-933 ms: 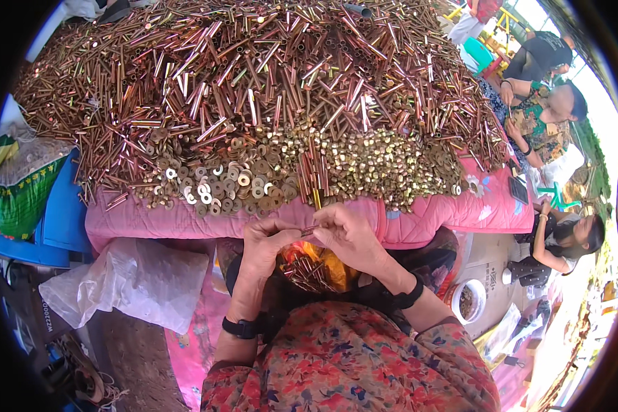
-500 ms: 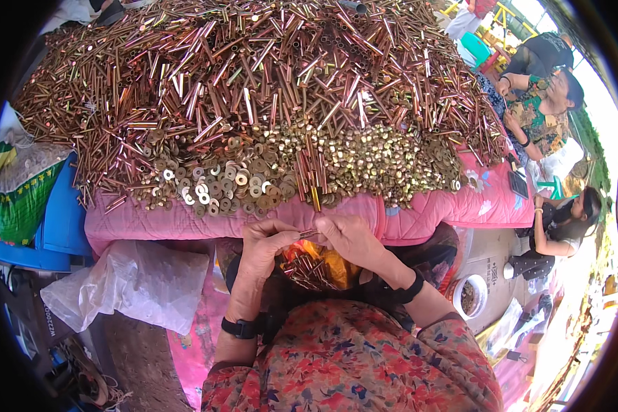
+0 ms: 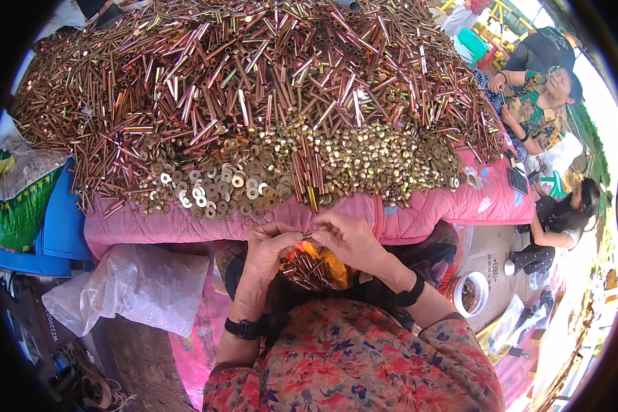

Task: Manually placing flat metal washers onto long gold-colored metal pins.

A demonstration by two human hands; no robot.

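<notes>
A: Report hand positions relative to the pink quilted cloth [image 3: 206,223].

B: Both hands sit just below the near edge of the cloth, at its middle. The left hand [image 3: 268,250] and the right hand [image 3: 350,240] meet fingertip to fingertip. Between them they pinch a small metal piece [image 3: 310,235]; it is too small to identify further.

A: Finger state?

B: Fingers on both hands are drawn narrow, closed around that piece. The remaining fingers curl inward toward the palms.

A: Material below the hands?

B: A cluster of short copper tubes [image 3: 309,271] lies in the lap, directly beneath the hands, below the cloth edge.

A: Material on the cloth?

B: A large heap of copper tubes [image 3: 254,82] covers the far part of the cloth. Flat brass washers [image 3: 213,185] lie along the near left portion. Small brass nuts [image 3: 384,161] lie along the near right portion. A bundle of upright tubes [image 3: 309,175] separates washers from nuts.

A: Surroundings?

B: A clear plastic bag [image 3: 130,288] lies below the cloth on the left. Two other people [image 3: 542,103] sit beyond the right end of the cloth.
</notes>
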